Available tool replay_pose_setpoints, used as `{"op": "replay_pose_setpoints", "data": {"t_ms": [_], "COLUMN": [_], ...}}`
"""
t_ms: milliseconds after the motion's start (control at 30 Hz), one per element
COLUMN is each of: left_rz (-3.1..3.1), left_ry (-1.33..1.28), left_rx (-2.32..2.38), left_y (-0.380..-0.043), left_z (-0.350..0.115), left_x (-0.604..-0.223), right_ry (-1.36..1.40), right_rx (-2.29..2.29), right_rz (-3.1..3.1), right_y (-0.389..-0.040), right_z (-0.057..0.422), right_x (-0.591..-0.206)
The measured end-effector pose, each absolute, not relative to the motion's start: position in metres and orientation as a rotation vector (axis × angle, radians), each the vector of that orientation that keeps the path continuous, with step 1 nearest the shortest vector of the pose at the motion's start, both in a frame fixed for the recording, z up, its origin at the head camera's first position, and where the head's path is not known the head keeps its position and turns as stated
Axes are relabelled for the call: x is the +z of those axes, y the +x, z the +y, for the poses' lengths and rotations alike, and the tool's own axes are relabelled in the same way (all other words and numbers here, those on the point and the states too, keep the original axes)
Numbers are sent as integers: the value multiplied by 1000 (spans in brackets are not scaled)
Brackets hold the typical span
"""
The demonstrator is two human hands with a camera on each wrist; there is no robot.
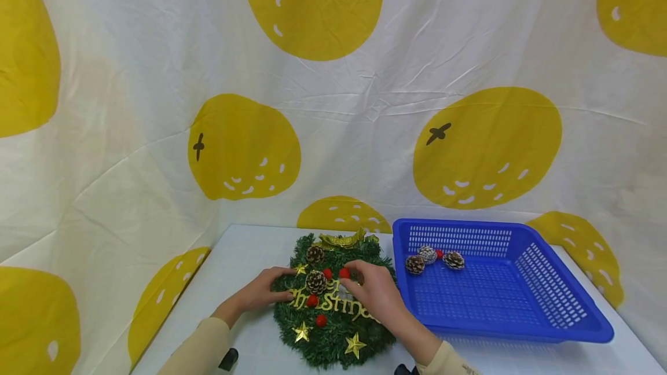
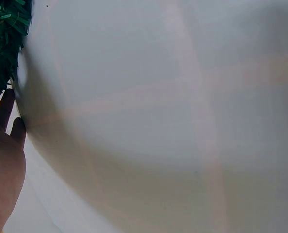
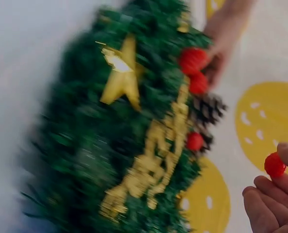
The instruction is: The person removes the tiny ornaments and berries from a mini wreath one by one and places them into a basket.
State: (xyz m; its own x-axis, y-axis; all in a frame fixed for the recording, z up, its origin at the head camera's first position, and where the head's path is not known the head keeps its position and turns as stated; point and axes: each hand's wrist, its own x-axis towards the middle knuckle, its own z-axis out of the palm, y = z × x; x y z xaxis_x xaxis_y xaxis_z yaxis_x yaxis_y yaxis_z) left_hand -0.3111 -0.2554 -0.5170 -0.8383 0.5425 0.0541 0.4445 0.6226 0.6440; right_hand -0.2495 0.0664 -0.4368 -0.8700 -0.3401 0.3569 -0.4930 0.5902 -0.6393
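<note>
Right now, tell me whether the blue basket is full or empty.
Neither: the blue basket holds three pinecones and a red ball; most of its floor is bare.

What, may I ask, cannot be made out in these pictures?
Right wrist view: the golden lettering is too blurred to read.
Right wrist view: the right hand hides part of the red ball.
Head view: the right hand covers part of that lettering.
Left wrist view: the left edge crops the wreath and left hand.
</note>
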Motion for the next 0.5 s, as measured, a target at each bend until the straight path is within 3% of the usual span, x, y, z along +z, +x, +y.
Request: {"op": "replay_pose_setpoints", "data": {"t_ms": [500], "left_rz": [2718], "left_ry": [862], "left_rx": [991], "left_y": [-309], "left_z": [-257], "left_x": [-516], "right_ry": [398], "right_rx": [1265], "right_rz": [-2524], "right_y": [-279], "right_z": [92], "right_x": [-397]}}
